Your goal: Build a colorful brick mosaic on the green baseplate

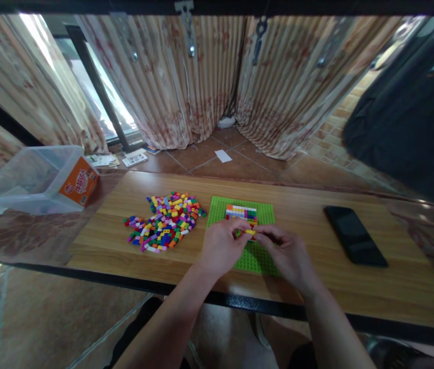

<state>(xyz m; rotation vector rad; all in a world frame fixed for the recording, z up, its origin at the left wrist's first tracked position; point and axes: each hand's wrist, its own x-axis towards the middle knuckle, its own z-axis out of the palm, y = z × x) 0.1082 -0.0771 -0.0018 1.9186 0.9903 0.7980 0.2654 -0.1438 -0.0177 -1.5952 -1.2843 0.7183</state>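
Over the green baseplate [257, 262], my left hand [224, 245] and my right hand [287, 252] come together with fingertips pinched. Between them is a small yellow toy brick [250, 232], gripped from both sides. Rows of coloured bricks [242, 211] in white, orange, green and red stand on the baseplate just beyond my fingers. My hands cover the nearer part of these rows. Whether the yellow brick touches the bricks under it, I cannot tell.
To the left lies a loose heap of coloured bricks [171, 220] on the wooden table [105, 241]. A black phone [353, 236] rests at the right. A clear plastic bin [40, 179] with an orange label stands beyond the table's left end. Curtains [163, 82] hang behind.
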